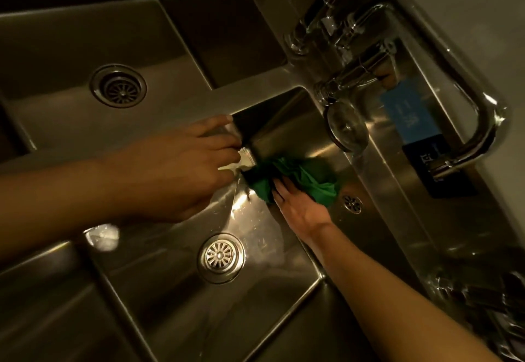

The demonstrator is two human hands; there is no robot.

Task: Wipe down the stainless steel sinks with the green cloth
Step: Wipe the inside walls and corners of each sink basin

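The bunched green cloth [295, 181] lies against the far inner corner of the near stainless steel sink [176, 299]. My right hand [298, 208] presses on it with the fingers spread over the fabric. My left hand [184, 168] rests on the steel divider rim [255, 83] between the two basins, fingers curled over its edge and holding nothing. A second sink [56, 49] lies beyond the divider at the upper left. Part of the cloth is hidden under my right fingers.
The near sink has a round drain strainer [221, 257] and a small overflow grille [351, 204]; the far sink has its own drain [118, 86]. A chrome faucet [355, 77] with a curved pipe [483, 100] stands at the upper right, over blue and black labels [412, 117].
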